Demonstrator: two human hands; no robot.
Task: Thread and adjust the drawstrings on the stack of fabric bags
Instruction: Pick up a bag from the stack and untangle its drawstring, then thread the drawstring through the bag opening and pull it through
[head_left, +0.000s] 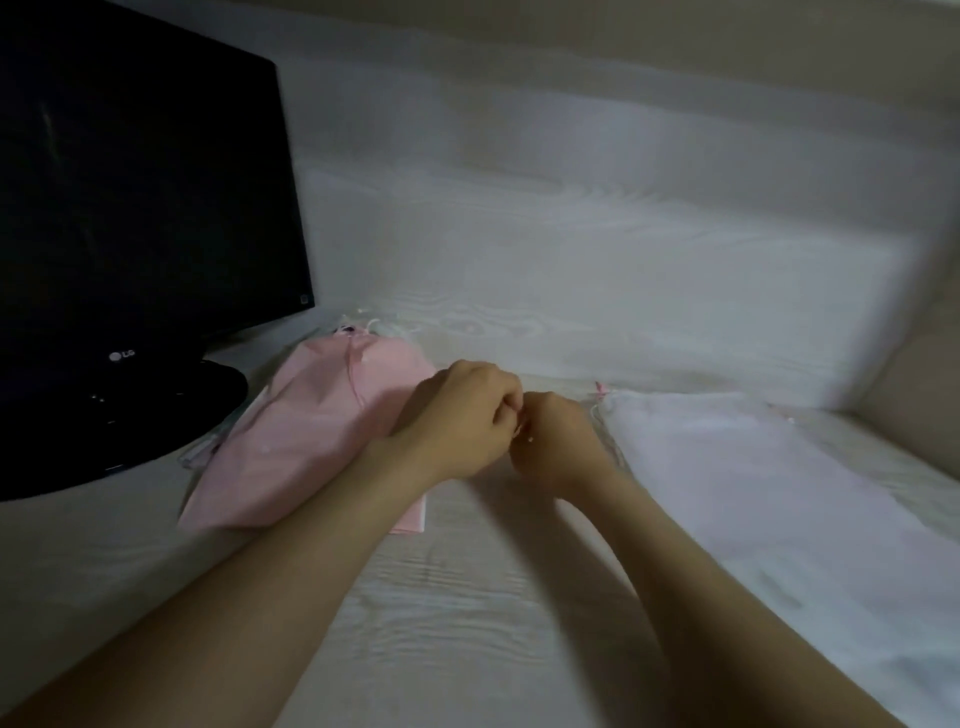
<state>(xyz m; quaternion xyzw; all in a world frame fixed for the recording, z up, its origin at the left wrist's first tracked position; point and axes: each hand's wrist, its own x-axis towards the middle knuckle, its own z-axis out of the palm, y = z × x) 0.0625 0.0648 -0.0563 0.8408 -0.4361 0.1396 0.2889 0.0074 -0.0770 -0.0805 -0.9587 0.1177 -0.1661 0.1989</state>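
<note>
- Both hands meet over the table (467, 597), between the two bags: left hand (467, 415) and right hand (556, 441) have their fingers curled in tight, knuckle to knuckle
- They seem to be working at something very small where the fingertips meet. I cannot tell whether it is a cord end, a knot or nothing at all, as the knuckles hide it
- The pink bag (311, 431) lies flat to the left on top of paler layers, with its mouth towards the monitor (140, 208) and a thin pink cord (353, 374) trailing down its face
- The left forearm lies across the near corner of that bag. I'd worry that pulling the arm back drags the bag and skews the layers under it
- The white bag (727, 467) lies to the right, with its mouth and a loose string (600, 400) just beside the right hand. A sideways tug could catch that string and bunch the mouth shut
- If it is a cord end they are pinching, the grip is so small that a slip would let it spring back, possibly into the hem, and threading would start over
- The picture is dim and smeared, so from here I could easily misjudge which string belongs to which bag
</note>
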